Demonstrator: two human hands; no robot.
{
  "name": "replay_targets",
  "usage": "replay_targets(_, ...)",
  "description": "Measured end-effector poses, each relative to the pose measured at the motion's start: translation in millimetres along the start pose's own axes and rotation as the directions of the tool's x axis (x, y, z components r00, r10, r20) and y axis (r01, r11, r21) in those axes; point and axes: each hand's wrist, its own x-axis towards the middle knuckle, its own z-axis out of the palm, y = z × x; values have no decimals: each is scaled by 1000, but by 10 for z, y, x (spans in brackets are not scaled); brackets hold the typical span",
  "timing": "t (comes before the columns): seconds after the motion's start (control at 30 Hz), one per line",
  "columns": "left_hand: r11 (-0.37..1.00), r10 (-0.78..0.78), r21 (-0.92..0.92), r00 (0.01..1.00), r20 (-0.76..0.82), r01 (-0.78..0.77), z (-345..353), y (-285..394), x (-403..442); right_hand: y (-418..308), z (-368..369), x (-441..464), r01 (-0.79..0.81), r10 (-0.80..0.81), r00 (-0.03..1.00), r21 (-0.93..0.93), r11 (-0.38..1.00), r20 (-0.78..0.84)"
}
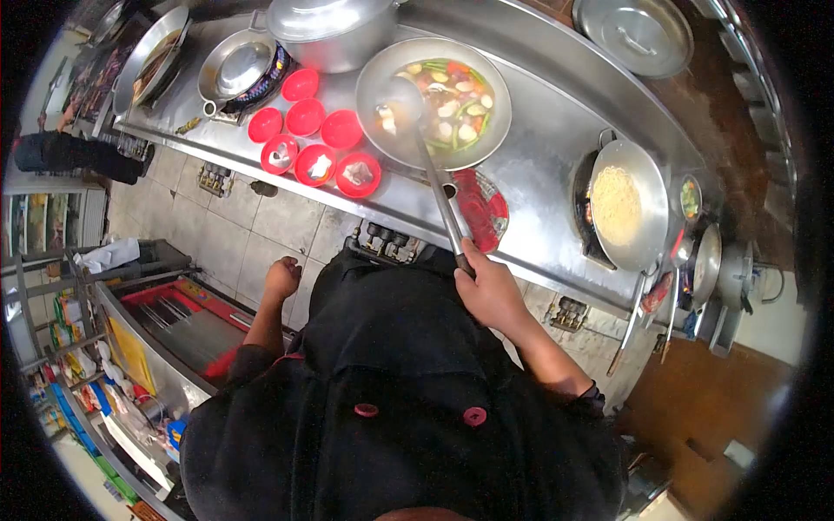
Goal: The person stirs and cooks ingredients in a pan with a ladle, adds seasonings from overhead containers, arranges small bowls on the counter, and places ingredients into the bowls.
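My right hand point(488, 286) is wrapped round the dark handle end of a long metal ladle point(439, 191). The ladle's bowl lies at the left side of a wide metal wok point(499, 108), which holds broth with green, orange and pale pieces. My left hand point(282, 278) hangs beside my body with its fingers curled; whether anything is inside them is hidden. Left of the wok stand several red bowls point(304, 116), some with whitish contents. Below the wok, at the counter's edge, lies a dish point(478, 208) with red on it.
A large lidded pot point(334, 35) stands behind the red bowls. To the right, a wok of noodles point(617, 204) sits on a burner. More pans point(234, 69) are at the left. Gas valves point(382, 243) line the counter front. Far left, another person point(78, 154) stands.
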Motion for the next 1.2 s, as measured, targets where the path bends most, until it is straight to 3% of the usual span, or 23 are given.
replay_targets(0.17,982,89,157,992,86,-102,-82,-248,368,7,320,-95,-61,60,996,-22,998,-66)
replay_targets(0.23,975,141,161,986,89,-154,-195,-391,591,12,482,-131,-128,148,985,188,974,-92)
replay_targets(0.27,972,171,150,982,79,-182,-211,-450,699,127,628,-124,-89,137,981,305,948,-140)
replay_targets(0.3,979,165,109,983,84,-174,-339,-437,753,65,617,-119,-91,139,979,292,952,-147)
replay_targets(0.37,956,260,129,964,48,-264,-405,-640,984,-102,617,-108,-267,368,930,710,652,12)
replay_targets(0.43,957,259,125,965,49,-263,-543,-723,1120,-216,707,-117,-255,407,914,769,586,-8)
replay_targets(0.5,954,267,128,962,50,-271,-665,-816,1250,-251,811,-111,-110,376,921,855,507,-105)
replay_targets(0.77,940,301,127,944,137,-318,-986,-971,1544,-871,797,-288,-26,397,898,878,478,-189)
replay_targets(0.87,918,356,130,922,149,-375,-858,-1095,1703,-1059,737,-323,-26,375,909,876,482,-180)
replay_targets(1.0,940,320,76,937,141,-332,-905,-964,1595,-1197,835,-232,-49,347,930,893,447,-122)
replay_targets(1.1,923,368,20,895,252,-385,-757,-1084,1665,-1185,1050,-55,-100,291,956,893,439,-36)
replay_targets(1.17,863,498,-150,764,411,-482,-686,-1184,1664,-1130,1252,98,-136,279,960,877,461,2)
replay_targets(1.2,866,482,-147,722,496,-477,-701,-1190,1645,-1076,1368,170,-139,272,962,876,461,10)
